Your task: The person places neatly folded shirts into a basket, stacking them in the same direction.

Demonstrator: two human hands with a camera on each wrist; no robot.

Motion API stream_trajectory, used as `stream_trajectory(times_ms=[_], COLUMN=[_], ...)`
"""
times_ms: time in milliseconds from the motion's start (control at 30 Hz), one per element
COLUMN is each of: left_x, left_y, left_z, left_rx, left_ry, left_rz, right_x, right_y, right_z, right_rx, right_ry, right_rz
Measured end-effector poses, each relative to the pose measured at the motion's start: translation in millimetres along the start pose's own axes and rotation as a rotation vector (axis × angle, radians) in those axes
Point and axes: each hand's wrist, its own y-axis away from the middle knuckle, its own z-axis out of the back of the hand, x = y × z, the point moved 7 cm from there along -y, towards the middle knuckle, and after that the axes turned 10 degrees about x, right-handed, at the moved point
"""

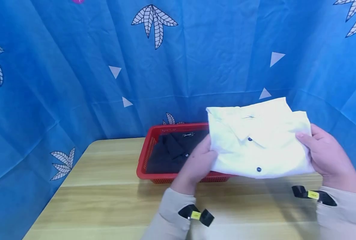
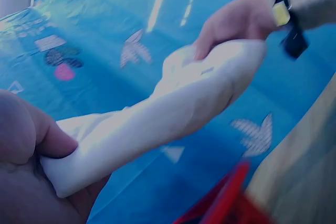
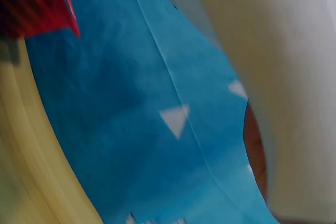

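A folded white shirt (image 1: pixel 256 150) with a collar and dark buttons is held up in the air between both hands. At its left edge my left hand (image 1: pixel 198 161) grips the cloth; the left wrist view shows the thumb (image 2: pixel 58 140) on top of the folded shirt (image 2: pixel 152 121). The right hand (image 1: pixel 331 153) grips the opposite edge, thumb over the front. Behind the left hand is a red basket (image 1: pixel 143 163) with a dark folded shirt (image 1: pixel 168 156) lying in it. The white shirt hides the basket's right part. In the right wrist view the shirt (image 3: pixel 283 87) covers most of the right hand.
The basket stands at the back of a light wooden table (image 1: pixel 105 193). A blue curtain (image 1: pixel 214 56) with leaf and triangle prints hangs behind and along the sides. Each sleeve has a black strap with a yellow label at the wrist.
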Motion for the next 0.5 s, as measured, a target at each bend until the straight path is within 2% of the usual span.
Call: stream_trajectory(times_ms=[133, 267, 400, 500], left_x=[-5.4, -8.4, -7.2, -5.7], left_y=[13.9, 35.6, 54.9, 66.0], left_z=[37.2, 72.8, 105.5, 123.1], left_rx=[-0.005, -0.005, -0.066, -0.105], left_ry=[-0.018, -0.042, -0.120, -0.142], left_rz=[0.012, 0.066, 0.152, 0.179], right_x=[-3, -12, -16, -15], right_y=[-10.7, -15.8, -29.0, -43.2], right_z=[-29, -61, -92, -110], right_rx=[0.052, 0.078, 0.147, 0.183], right_ry=[0.013, 0.149, 0.279, 0.328], right_rz=[-0.024, -0.061, -0.083, -0.097])
